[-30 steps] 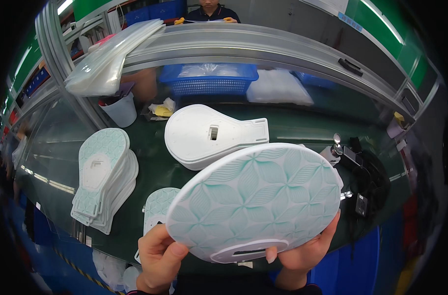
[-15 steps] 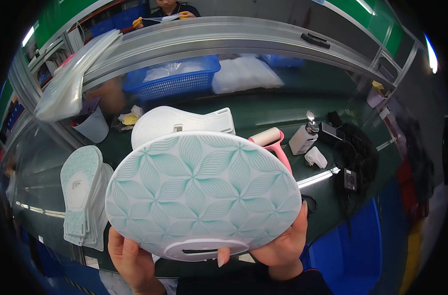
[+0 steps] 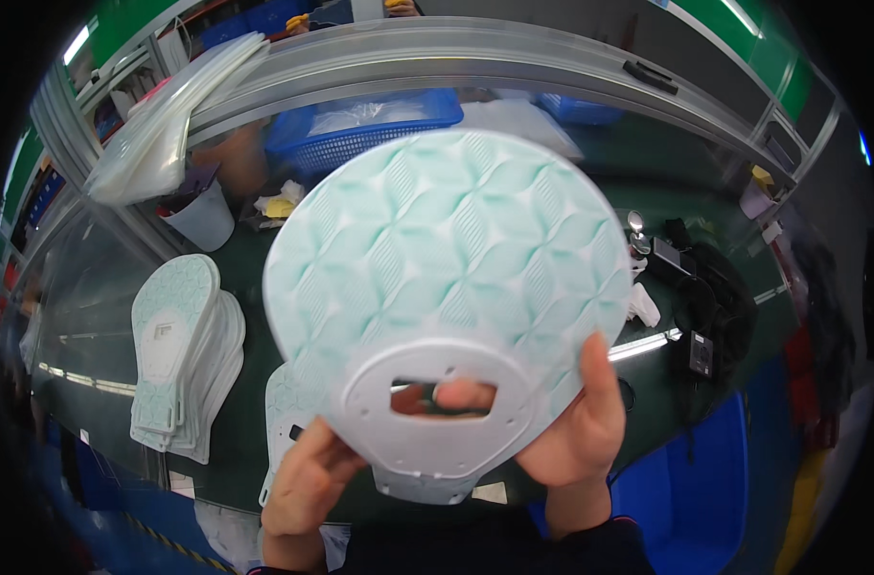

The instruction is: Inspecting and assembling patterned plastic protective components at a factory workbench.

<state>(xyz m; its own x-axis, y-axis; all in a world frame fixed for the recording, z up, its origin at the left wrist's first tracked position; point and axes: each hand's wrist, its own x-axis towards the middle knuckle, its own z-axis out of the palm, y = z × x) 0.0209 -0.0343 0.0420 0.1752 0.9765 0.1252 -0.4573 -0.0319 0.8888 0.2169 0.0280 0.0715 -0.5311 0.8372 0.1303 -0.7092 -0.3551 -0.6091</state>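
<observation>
A rounded white plastic panel [image 3: 447, 249] with a teal petal pattern fills the middle of the view, tilted up toward me. A plain white oval plate with a rectangular slot is at its narrow lower end. My left hand [image 3: 308, 484] grips the lower left edge. My right hand [image 3: 581, 431] holds the lower right edge, thumb in front and fingers behind; a fingertip shows through the slot. Partly hidden behind it, another patterned panel [image 3: 282, 407] lies on the table. A stack of like panels [image 3: 173, 326] lies to the left.
Clear plastic sheets [image 3: 149, 144] hang over the metal rail [image 3: 379, 62] at the far left. A blue basket [image 3: 360, 144], a white bin [image 3: 202, 220] and a tissue wad [image 3: 643, 305] stand around. Black cables and devices [image 3: 701, 287] lie right; a blue crate [image 3: 686, 498] sits below.
The panel has swung more upright, its slotted lower end now facing me. Both hands have shifted right with it. The white panel and pink-handled roller behind are now covered.
</observation>
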